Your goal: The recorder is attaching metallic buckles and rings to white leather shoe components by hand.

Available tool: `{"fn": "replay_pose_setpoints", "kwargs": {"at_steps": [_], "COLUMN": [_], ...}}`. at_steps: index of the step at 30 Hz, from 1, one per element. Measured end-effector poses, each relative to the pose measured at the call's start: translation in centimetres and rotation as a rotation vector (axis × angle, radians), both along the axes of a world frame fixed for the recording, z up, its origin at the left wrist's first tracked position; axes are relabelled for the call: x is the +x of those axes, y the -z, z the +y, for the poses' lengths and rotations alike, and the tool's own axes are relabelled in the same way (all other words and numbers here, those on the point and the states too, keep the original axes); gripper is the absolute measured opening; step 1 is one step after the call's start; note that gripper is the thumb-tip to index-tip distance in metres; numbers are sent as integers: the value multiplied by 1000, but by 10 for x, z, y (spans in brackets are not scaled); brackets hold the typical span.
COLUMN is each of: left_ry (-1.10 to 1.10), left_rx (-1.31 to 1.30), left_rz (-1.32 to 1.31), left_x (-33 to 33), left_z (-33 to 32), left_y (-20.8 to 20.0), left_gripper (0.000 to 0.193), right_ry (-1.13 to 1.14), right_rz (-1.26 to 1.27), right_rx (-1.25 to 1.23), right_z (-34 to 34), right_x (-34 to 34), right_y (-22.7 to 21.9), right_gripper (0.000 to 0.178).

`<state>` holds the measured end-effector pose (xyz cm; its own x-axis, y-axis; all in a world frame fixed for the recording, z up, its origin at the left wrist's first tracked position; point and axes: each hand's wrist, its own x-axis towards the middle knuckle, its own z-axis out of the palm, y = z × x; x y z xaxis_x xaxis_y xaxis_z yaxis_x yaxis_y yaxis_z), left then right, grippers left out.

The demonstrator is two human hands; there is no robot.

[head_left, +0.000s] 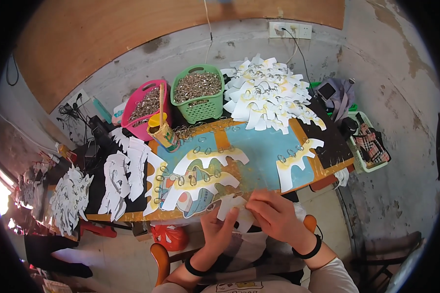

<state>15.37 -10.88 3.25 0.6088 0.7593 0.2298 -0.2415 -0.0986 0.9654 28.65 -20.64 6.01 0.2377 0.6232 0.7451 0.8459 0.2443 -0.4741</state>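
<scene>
Above my lap, at the table's front edge, both hands hold a white cut-out piece (244,224) that looks like paper or thin sheet. My left hand (218,231) pinches it with the thumb on top. The fingertips of my right hand (275,215) are pressed together at its upper right edge; whether a ring is between them is too small to tell. Just beyond lie white curved pieces (206,188) with yellow glue and metal rings along their edges. Another such piece (287,171) lies to the right, on the blue table mat (252,168).
A pink basket (130,117) and a green basket (196,111) hold metal rings. Beside them stands a glue can (167,140) with a stick. Glued pieces are heaped (271,93) at the back right. Stacked white pieces (116,178) lie left. A pale green tray (371,165) sits far right.
</scene>
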Motion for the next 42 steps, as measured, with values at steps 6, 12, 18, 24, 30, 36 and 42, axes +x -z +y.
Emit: {"fn": "replay_pose_setpoints", "kwargs": {"at_steps": [6,12,18,24,30,36,42], "left_ry": [30,69,100,43,-3,227,114], "left_rx": [-28,260,299,452,673,145,49], "left_rz": [27,150,145,190,275,119,115], "left_x": [3,1,0,1,-1,0,1], "left_z": [4,10,8,4,4,16,17], "left_y": [4,-6,-2,-8,-25,7,8], "left_gripper": [18,14,17,20,25,21,19], "right_ry": [-69,-100,-40,-143,-115,-212,-546], "right_rz": [-72,127,645,635,555,611,1107], "right_rx": [-57,-73,-256,-297,-207,-195,-257], "right_z": [-4,-4,-3,-1,-2,-4,-4], "right_x": [6,6,4,3,-2,-6,4], "right_y": [0,-7,-10,-4,4,5,0], "right_gripper": [33,28,13,12,11,11,19]}}
